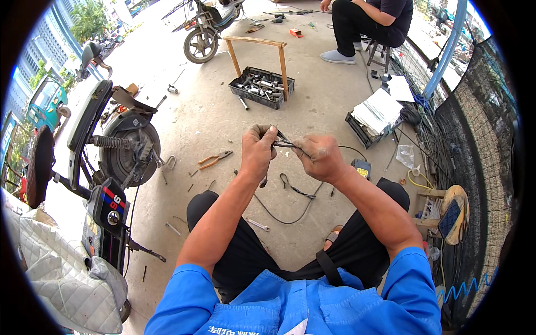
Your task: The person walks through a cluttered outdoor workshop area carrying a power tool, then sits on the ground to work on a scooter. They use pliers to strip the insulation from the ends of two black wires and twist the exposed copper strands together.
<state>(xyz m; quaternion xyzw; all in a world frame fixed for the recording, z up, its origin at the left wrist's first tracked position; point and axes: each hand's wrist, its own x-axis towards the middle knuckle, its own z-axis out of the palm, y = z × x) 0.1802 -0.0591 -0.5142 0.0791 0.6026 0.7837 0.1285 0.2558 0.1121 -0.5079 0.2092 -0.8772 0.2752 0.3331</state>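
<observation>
Between my two raised hands runs a black cable [283,143], bunched into a small loop in front of my chest. My left hand [259,149] pinches one side of it between thumb and fingers, and a dark end hangs below that hand. Closed around the other side is my right hand [321,156]; a length of cable leaves it to the right and curves down over the floor. Below the hands a looped piece of black cable [296,187] lies on the concrete. Orange-handled pliers [215,159] lie to the left of my left hand.
A black tool crate [258,99] with a wooden handle stands ahead. A partly dismantled electric scooter [106,206] is at left. A box with papers [377,114], a wooden stool [453,215] and mesh fencing line the right. A wrench [258,225] lies near my legs. Another person [368,28] sits far right.
</observation>
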